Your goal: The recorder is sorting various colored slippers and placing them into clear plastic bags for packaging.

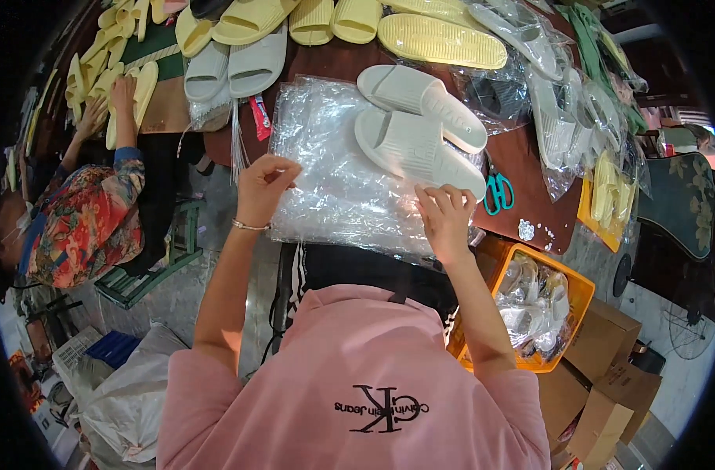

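A stack of clear plastic bags (318, 196) lies on the table before me. On its upper right rests a pair of pale grey-green slippers, one slipper (412, 149) nearer me and its mate (424, 98) just behind. My left hand (265, 186) is over the left edge of the bags, fingers curled in and thumb pinched toward them; whatever is between the fingertips is too small to make out. By the near slipper's heel, my right hand (447, 219) has its bent fingers apart on the plastic. Teal-handled scissors (498, 193) lie to its right.
Yellow slippers (356, 19) and grey slippers (257, 63) line the table's far side. Bagged slippers (557, 117) lie at the right. An orange crate (581, 294) of bagged slippers stands beside my right arm, near cardboard boxes (608, 337). Another person (87, 219) handles a yellow slipper at left.
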`<state>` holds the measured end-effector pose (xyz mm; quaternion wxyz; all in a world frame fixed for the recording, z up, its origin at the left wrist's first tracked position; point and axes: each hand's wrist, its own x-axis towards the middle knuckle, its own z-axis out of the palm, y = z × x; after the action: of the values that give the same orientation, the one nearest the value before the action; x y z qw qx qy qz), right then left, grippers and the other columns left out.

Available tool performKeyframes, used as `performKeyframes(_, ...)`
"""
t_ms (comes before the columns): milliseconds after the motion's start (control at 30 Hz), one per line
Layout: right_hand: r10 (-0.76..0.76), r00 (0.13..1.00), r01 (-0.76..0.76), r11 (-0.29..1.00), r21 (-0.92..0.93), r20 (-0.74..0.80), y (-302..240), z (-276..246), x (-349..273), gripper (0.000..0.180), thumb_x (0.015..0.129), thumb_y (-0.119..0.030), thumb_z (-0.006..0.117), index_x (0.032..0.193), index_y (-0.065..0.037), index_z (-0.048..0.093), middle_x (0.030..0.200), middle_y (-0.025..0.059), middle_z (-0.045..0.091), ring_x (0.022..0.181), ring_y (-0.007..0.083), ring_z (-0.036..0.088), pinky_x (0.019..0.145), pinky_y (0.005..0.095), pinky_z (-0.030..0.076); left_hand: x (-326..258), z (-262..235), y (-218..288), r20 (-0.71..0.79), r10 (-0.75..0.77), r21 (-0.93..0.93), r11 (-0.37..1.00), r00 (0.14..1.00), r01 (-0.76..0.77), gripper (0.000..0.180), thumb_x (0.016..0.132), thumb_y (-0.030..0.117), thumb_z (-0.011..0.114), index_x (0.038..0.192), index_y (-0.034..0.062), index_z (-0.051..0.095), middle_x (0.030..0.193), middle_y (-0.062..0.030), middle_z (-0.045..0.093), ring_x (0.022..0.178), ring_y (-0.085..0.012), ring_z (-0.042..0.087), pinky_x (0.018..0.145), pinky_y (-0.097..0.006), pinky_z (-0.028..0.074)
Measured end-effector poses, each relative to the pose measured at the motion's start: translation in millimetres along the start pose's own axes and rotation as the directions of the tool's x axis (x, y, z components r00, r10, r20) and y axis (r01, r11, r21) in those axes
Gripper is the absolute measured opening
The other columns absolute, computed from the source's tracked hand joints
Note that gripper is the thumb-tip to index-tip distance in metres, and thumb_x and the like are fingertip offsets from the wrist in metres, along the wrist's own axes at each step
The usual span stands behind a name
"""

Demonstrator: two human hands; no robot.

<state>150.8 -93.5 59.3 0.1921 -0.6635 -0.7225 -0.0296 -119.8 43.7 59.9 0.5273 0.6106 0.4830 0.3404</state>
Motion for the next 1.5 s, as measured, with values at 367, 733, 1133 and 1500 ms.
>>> performKeyframes(367,0.011,0.999,-0.013,0.998,0.066,0.036,5,7,-39,0.021,0.067,-0.007,0.063,0.087,-0.01,0.058,0.08,-0.0006,0.057,0.081,0.0168,0.052,0.082,0.0376,0.03,7,-8,-11,0.068,-0.704,0.135,0.708,0.707,0.693,0.056,0.076,0.054,0.053,0.075,-0.0017,0.056,0.065,-0.0147,0.06,0.047,-0.0167,0.059,0.038,-0.025,0.045)
performKeyframes(733,-0.037,0.998,0.04,0.997,0.059,-0.054,18,-5,-45,0.026,0.063,-0.004,0.056,0.089,-0.01,0.059,0.078,-0.001,0.055,0.078,0.0159,0.051,0.08,0.0392,0.032,39,5,-14,0.113,-0.488,-0.168,0.849,0.865,0.501,0.019,0.075,0.014,0.056,0.073,-0.0027,0.064,0.06,-0.0029,0.057,0.048,-0.007,0.048,0.043,-0.021,0.038)
performKeyframes(1133,0.206,0.976,-0.212,0.973,0.092,0.069,75,10,33,0.058,0.061,-0.021,0.071,0.114,-0.011,0.049,0.107,0.0087,0.051,0.099,0.0288,0.044,0.084,0.0429,0.033,2,-7,2,0.096,-0.642,0.293,0.748,0.761,0.595,0.044,0.079,0.04,0.055,0.09,-0.0028,0.051,0.056,-0.0122,0.056,0.041,-0.0168,0.056,0.036,-0.025,0.044)
performKeyframes(1500,0.037,0.997,-0.053,0.97,0.239,0.07,90,91,94,0.022,0.063,-0.014,0.06,0.085,-0.011,0.064,0.107,0.0036,0.053,0.103,0.0283,0.041,0.081,0.0413,0.032,-8,-4,-29,0.043,-0.544,-0.075,0.835,0.838,0.545,0.034,0.073,0.017,0.068,0.098,-0.0012,0.051,0.061,-0.0076,0.058,0.046,-0.0108,0.055,0.039,-0.022,0.044)
